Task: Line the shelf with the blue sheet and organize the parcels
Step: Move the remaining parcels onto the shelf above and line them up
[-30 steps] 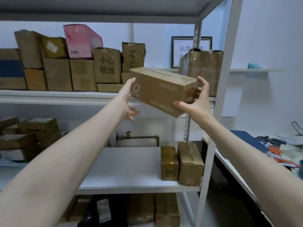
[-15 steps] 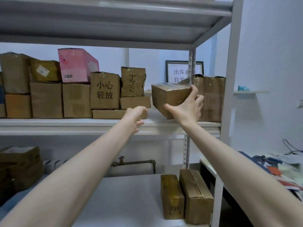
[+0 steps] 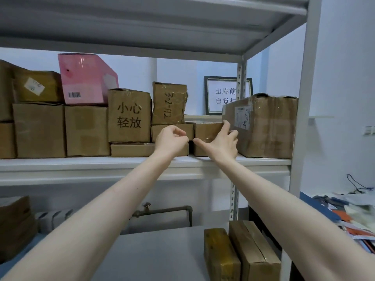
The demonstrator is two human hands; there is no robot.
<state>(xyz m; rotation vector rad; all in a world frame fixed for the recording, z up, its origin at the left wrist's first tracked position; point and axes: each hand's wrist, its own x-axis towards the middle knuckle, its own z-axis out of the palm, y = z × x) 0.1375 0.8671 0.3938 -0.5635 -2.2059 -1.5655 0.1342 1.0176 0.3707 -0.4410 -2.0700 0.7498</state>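
Where the parcel (image 3: 205, 131), judged light, stiff and best gripped by its ends, is set on the shelf (image 3: 81, 162), it is touched by the splayed right hand (image 3: 221, 142), the left hand (image 3: 169, 139) curled empty.

This looks like a parcel storeroom. A white metal shelving rack (image 3: 304, 118) with slotted posts carries rows of taped brown cardboard parcels (image 3: 38, 129), stacked two high. One box (image 3: 129, 116) is hand-lettered "小心轻放", and a taller carton (image 3: 169, 103) bears a number code. A framed notice (image 3: 223, 96), half hidden by a post (image 3: 241, 88), seems to concern outgoing stock. A table (image 3: 316, 205) strewn with papers (image 3: 355, 201) stands at the right.
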